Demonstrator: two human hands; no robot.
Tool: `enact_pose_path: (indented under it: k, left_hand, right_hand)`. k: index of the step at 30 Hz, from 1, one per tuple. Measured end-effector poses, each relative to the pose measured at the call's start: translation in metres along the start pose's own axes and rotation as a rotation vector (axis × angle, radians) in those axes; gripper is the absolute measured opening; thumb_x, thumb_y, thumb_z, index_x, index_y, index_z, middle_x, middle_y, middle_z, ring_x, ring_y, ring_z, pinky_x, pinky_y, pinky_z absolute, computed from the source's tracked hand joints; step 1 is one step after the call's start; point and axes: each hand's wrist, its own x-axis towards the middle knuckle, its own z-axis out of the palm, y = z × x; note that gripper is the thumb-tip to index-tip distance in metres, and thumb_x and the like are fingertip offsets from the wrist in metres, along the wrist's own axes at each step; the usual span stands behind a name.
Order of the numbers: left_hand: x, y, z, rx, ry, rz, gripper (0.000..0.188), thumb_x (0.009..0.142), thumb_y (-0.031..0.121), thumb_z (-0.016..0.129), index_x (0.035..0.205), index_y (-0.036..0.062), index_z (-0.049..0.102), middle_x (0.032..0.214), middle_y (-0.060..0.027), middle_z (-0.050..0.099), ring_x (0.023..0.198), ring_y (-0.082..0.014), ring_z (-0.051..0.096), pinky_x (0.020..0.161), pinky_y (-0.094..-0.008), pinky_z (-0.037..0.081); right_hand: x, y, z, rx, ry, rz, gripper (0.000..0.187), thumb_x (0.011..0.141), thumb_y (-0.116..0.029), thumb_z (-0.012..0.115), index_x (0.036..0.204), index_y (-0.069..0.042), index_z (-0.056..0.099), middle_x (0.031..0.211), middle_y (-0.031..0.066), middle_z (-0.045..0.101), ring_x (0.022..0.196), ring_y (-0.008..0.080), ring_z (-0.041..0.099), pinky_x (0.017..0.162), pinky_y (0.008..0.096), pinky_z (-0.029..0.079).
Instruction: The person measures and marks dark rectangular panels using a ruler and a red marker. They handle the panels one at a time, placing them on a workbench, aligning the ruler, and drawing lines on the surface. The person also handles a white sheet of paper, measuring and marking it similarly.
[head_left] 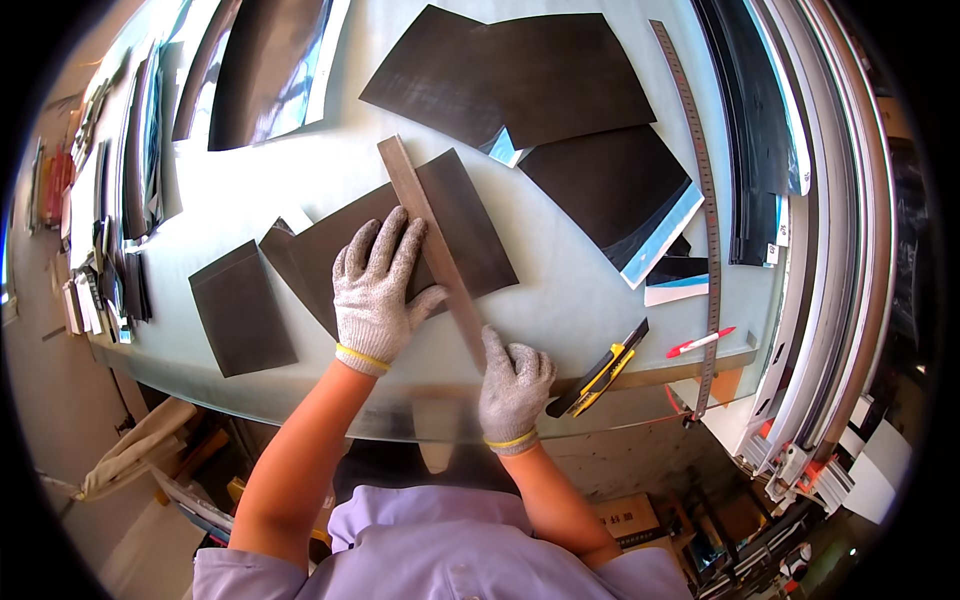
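Note:
A long flat metal straightedge (432, 235) lies slantwise across a dark brown sheet (466, 215). My left hand (378, 290), in a grey-white knitted glove with a yellow cuff, rests flat on that sheet, fingers stretched out against the straightedge's left side. At the near end of the straightedge is my right hand (516, 388), gloved alike, with its fingers curled in and its forefinger along the metal; the grip is partly hidden. Just right of it lies a yellow and black utility knife (598, 370). A smaller dark piece (243, 310) sits to the left on the glass tabletop (330, 175).
Overlapping dark sheets (560, 80) with pale blue backing cover the far middle. A long steel ruler (705, 200) and a red and white pen (700, 342) lie on the right. Film strips (145, 150) crowd the left edge; long profiles (850, 200) line the right.

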Motion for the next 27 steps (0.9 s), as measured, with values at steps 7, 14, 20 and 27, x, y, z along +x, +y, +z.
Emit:
enact_pose_path:
  k: [7,14,20,27]
  left_hand:
    - [0.007,0.007,0.007,-0.013,0.014,0.002,0.082,0.083,0.056,0.072,0.150,0.0128,0.052,0.156,-0.0120,0.048,0.137,-0.0390,0.047,0.115,-0.0521,0.033]
    - [0.006,0.004,0.003,0.025,-0.011,0.001,0.082,0.084,0.057,0.071,0.150,0.0130,0.051,0.156,-0.0122,0.048,0.137,-0.0391,0.046,0.116,-0.0523,0.032]
    - [0.002,0.004,0.002,0.028,-0.013,-0.001,0.083,0.083,0.057,0.071,0.151,0.0131,0.051,0.156,-0.0119,0.048,0.137,-0.0389,0.046,0.116,-0.0528,0.032]
    - [0.004,0.007,-0.007,0.037,-0.031,-0.016,0.087,0.075,0.051,0.080,0.148,0.0121,0.053,0.156,-0.0090,0.048,0.139,-0.0368,0.045,0.115,-0.0529,0.033]
  right_hand:
    - [0.003,0.010,0.000,-0.038,-0.007,0.000,0.047,0.084,-0.005,0.062,0.128,-0.017,0.072,0.094,0.0058,0.057,0.084,0.0300,0.056,0.077,0.0461,0.044]
    - [0.001,0.005,0.000,-0.035,-0.012,0.014,0.045,0.083,-0.006,0.061,0.125,-0.016,0.075,0.092,0.0063,0.057,0.085,0.0301,0.056,0.079,0.0455,0.043]
    - [-0.003,0.002,-0.002,-0.007,-0.044,0.031,0.046,0.084,-0.006,0.060,0.127,-0.016,0.073,0.093,0.0070,0.057,0.085,0.0311,0.056,0.081,0.0458,0.043]
    - [0.001,0.000,-0.014,0.113,-0.048,-0.004,0.045,0.088,-0.005,0.064,0.132,-0.015,0.068,0.101,0.0097,0.061,0.087,0.0331,0.059,0.077,0.0472,0.047]
